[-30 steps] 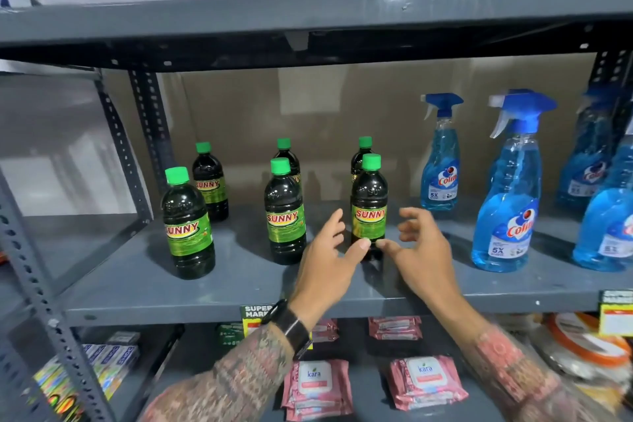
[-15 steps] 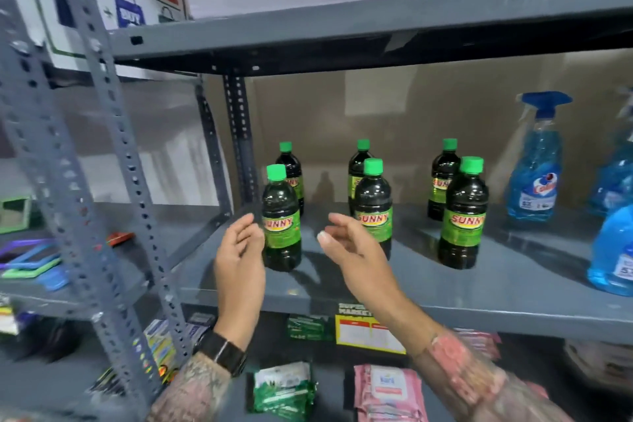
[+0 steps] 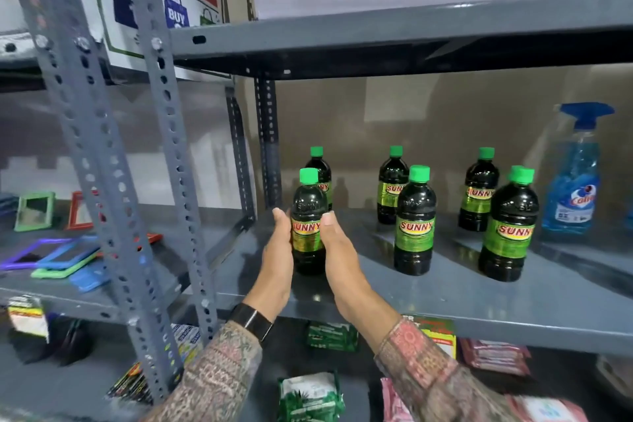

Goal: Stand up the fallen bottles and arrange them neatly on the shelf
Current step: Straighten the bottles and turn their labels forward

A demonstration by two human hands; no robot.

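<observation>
Six dark bottles with green caps stand upright on a grey metal shelf (image 3: 445, 305), three in front, three behind. The left hand (image 3: 275, 260) and right hand (image 3: 337, 257) press flat against both sides of the front-left bottle (image 3: 307, 223), clasping it. One blue spray bottle (image 3: 573, 178) stands at the right, partly blurred. The rear-left bottle (image 3: 320, 166) is half hidden. Packets on the lower shelf are cut off.
</observation>
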